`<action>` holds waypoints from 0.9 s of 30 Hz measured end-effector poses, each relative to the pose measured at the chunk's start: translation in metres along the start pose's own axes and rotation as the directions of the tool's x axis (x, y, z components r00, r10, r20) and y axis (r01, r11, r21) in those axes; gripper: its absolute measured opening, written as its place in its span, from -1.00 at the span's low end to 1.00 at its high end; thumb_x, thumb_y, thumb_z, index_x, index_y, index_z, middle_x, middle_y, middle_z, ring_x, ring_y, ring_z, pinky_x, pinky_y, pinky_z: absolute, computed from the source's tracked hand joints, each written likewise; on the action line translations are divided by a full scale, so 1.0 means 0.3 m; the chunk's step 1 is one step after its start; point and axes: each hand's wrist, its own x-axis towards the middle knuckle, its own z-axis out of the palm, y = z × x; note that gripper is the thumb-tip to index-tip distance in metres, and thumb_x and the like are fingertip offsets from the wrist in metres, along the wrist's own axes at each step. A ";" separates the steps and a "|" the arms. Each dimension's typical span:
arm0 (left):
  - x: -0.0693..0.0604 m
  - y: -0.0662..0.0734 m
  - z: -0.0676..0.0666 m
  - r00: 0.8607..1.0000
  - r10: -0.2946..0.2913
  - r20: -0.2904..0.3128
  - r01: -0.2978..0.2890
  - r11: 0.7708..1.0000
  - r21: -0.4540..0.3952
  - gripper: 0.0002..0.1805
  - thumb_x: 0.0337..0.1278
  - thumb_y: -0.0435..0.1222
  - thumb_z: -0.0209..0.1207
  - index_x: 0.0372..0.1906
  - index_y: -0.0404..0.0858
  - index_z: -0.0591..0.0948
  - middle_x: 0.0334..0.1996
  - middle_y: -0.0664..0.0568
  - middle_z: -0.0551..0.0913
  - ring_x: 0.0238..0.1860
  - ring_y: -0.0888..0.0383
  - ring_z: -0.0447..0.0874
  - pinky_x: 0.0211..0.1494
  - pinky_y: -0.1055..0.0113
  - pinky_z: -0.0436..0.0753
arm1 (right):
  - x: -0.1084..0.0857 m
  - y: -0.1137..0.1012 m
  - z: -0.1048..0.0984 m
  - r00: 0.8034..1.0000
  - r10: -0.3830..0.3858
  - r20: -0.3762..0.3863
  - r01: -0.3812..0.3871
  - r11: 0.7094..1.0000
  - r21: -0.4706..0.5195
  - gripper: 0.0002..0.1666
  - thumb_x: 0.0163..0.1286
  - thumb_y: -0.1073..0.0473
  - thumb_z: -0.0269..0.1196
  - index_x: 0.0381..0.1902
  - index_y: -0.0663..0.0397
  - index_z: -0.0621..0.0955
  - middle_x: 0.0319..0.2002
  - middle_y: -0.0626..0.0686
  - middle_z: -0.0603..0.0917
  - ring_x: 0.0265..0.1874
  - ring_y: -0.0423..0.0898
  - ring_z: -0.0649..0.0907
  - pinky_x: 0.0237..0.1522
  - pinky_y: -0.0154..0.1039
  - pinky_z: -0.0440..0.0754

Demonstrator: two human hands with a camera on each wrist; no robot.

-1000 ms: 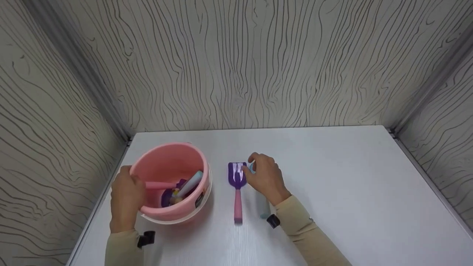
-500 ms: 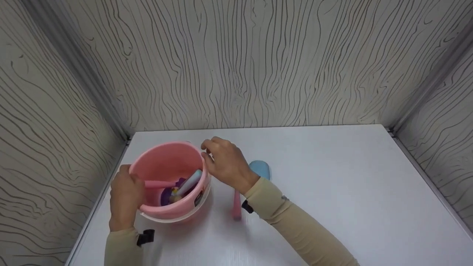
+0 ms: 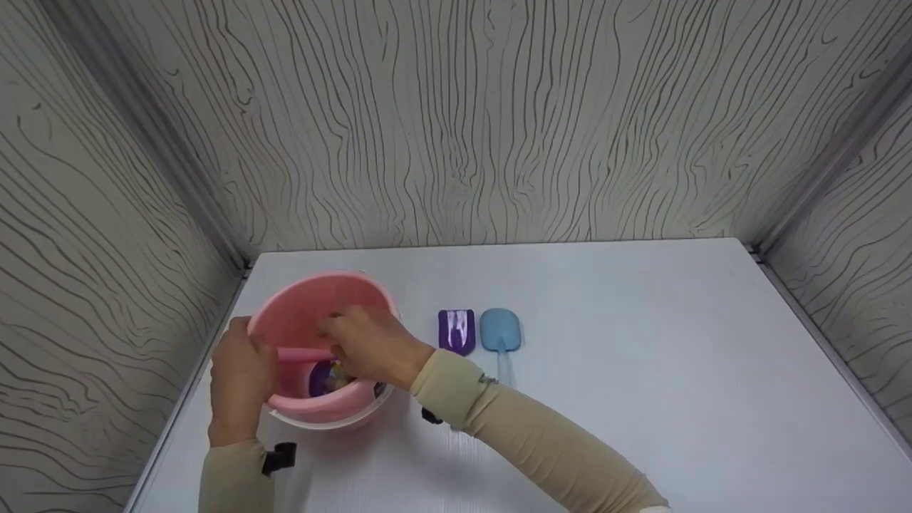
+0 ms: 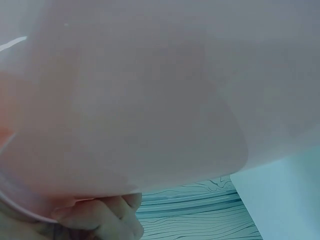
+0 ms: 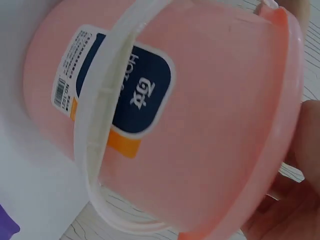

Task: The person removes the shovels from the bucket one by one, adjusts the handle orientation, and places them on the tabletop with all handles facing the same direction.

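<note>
White table [image 3: 641, 356]: bucket [image 3: 317, 408] at left, gripped by left hand [image 3: 242, 385], best held steady while right hand [image 3: 374, 349] reaches inside, finger hold indiscernible; purple scoop [image 3: 456, 331], blue scoop [image 3: 501, 329] alongside

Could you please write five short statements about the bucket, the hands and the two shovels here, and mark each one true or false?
1. The left hand grips the round pink plastic bucket at its rim. True.
2. The right hand is resting on the table. False: the right hand reaches inside the bucket.
3. In the head view, the purple plastic shovel lies left of the light-blue plastic shovel. True.
4. The bucket's handle is black. False: it has a curved white handle.
5. Nothing is in the bucket. False: a pink rod-shaped piece, among other items, shows inside.
</note>
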 end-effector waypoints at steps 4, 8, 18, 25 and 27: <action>-0.001 0.003 -0.009 1.000 -0.026 0.015 0.026 1.000 -0.011 -0.48 0.63 -0.27 -0.24 0.47 -0.48 0.32 0.18 -0.42 0.57 -0.06 -0.19 0.69 -0.21 0.04 0.75 | 0.041 -0.036 0.016 0.995 0.026 0.094 -0.031 0.998 0.056 -0.87 0.52 0.26 0.35 -0.05 -0.04 0.75 -0.30 -0.13 0.71 -0.38 -0.27 0.59 -0.33 -0.50 0.55; 0.003 0.007 -0.014 0.999 -0.027 0.018 0.028 0.999 -0.018 -0.48 0.63 -0.28 -0.23 0.48 -0.48 0.31 0.16 -0.42 0.58 -0.09 -0.18 0.69 -0.25 0.09 0.74 | 0.080 -0.066 0.014 0.982 0.052 0.179 -0.069 0.993 0.091 -0.85 0.50 0.34 0.33 -0.14 -0.05 0.71 -0.42 -0.12 0.63 -0.49 -0.26 0.59 -0.50 -0.44 0.54; -0.002 -0.001 0.009 1.000 0.021 -0.015 -0.021 1.000 -0.001 -0.47 0.72 -0.19 -0.26 0.44 -0.49 0.37 0.15 -0.45 0.61 -0.04 -0.25 0.71 -0.08 -0.09 0.76 | 0.138 -0.072 0.070 0.952 0.112 0.286 -0.168 0.969 0.180 -0.57 0.41 0.27 0.46 0.14 -0.25 0.67 -0.15 -0.18 0.74 -0.18 -0.24 0.63 -0.12 -0.37 0.68; -0.002 -0.004 0.016 0.999 0.040 -0.029 -0.040 0.999 0.003 -0.49 0.71 -0.21 -0.24 0.41 -0.50 0.40 0.19 -0.50 0.61 0.10 -0.36 0.71 0.10 -0.29 0.70 | 0.153 -0.088 0.090 0.921 0.194 0.338 -0.297 0.910 0.288 -0.63 0.37 0.35 0.46 -0.04 -0.24 0.67 -0.31 -0.17 0.67 -0.36 -0.18 0.64 -0.40 -0.29 0.68; -0.001 -0.005 0.014 0.999 0.040 -0.032 -0.040 0.999 0.000 -0.50 0.69 -0.23 -0.22 0.41 -0.49 0.41 0.19 -0.49 0.62 0.10 -0.36 0.71 0.10 -0.30 0.69 | 0.159 -0.094 0.085 0.906 0.221 0.362 -0.345 0.880 0.327 -0.62 0.35 0.38 0.45 -0.06 -0.22 0.66 -0.35 -0.14 0.65 -0.45 -0.14 0.64 -0.47 -0.26 0.67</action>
